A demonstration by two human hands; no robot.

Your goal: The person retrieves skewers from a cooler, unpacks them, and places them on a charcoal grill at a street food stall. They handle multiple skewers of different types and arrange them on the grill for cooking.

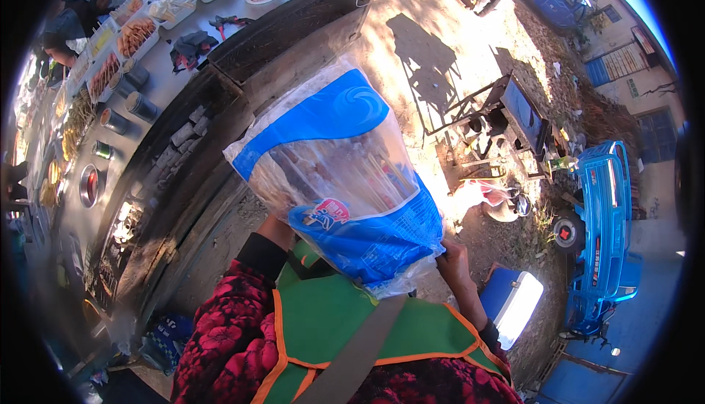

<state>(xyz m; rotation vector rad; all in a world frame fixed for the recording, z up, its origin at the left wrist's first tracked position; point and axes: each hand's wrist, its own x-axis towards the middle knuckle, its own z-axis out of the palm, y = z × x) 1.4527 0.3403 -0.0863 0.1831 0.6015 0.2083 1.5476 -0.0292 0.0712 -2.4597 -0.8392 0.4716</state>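
Note:
A large clear plastic bag with blue printed bands [336, 183] is held up in front of my chest, with skewered food showing through its clear part. My right hand [454, 263] is shut on the crumpled lower right corner of the bag. Behind the bag's lower left side, my left hand [278, 230] is mostly hidden, so its fingers and hold cannot be seen. Below the bag lies the green apron with orange trim [341, 321] that I wear.
To the left runs a long charcoal grill trough [176, 145], beside a metal counter [165, 81] with trays of skewers [135, 35] and metal cups [140, 105]. A person's arm [60, 54] is beyond. A blue-and-white cooler [509, 305], a metal stand [520, 112] and a blue vehicle [603, 222] stand right.

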